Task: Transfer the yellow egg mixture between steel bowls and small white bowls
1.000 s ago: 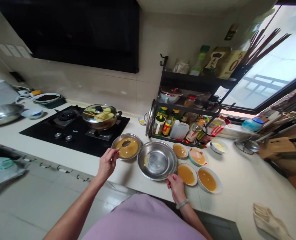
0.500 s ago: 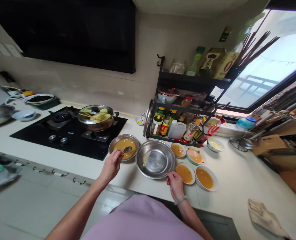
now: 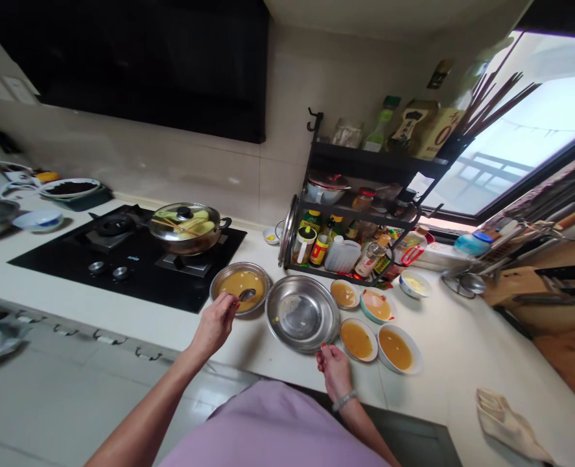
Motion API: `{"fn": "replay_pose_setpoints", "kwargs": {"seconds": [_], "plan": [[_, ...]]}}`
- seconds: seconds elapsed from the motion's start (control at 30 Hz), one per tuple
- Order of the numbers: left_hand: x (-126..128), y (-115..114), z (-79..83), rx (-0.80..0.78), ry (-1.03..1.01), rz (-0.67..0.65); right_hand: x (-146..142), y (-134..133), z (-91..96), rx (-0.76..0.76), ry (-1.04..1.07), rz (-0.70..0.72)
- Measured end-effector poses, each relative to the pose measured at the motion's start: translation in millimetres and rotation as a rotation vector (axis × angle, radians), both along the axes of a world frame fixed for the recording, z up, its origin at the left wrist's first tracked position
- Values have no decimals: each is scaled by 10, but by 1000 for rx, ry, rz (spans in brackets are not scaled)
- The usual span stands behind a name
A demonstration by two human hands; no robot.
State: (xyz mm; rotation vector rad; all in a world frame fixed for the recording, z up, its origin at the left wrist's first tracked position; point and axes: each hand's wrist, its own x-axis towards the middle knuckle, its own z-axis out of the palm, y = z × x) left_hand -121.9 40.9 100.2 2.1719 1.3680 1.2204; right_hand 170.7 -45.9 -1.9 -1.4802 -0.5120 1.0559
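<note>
My left hand (image 3: 218, 322) is closed round the handle of a metal spoon (image 3: 247, 295). The spoon's bowl hangs at a metal bowl of yellow-brown liquid (image 3: 233, 283) with pale bits floating in it. Right beside that bowl is a wide, shallow metal basin (image 3: 303, 312) with only a little residue inside. My right hand (image 3: 334, 370) has its fingers curled at the basin's near right rim, pinching it. To the right sit several small bowls of similar liquid, among them a white bowl (image 3: 398, 347) and a red-patterned bowl (image 3: 377, 305).
A lidded pan (image 3: 185, 230) with green pieces stands on the black stove (image 3: 122, 259). Behind the bowls rises a black rack (image 3: 365, 211) of bottles and jars. Farther right are a small bowl of chopped bits (image 3: 414, 284), a cloth (image 3: 508, 421) and a knife block (image 3: 515, 282).
My right hand has moved slightly toward me and left with the basin's rim, and the basin's residue has shifted left. The spoon stays at the liquid bowl; the view shifts slightly.
</note>
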Motion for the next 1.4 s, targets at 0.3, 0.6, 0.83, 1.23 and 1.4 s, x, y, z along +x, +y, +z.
{"fn": "replay_pose_setpoints", "kwargs": {"seconds": [0.3,0.6,0.83,1.23,1.4], "plan": [[26,-16,-21,14,72,-36,-38,-102,226,-138,-144,152],[285,95,2,-83,77,-298,-658,313,1059,336,-520,556],[283,210,-167,-182,-127,-256,-1037,739,1061,537,-791,722],[-287,30,-828,-537,-827,430,-990,1179,854,473,-767,606],[-34,86,-1049,-678,-1014,334,-841,1183,779,250,-535,492]]}}
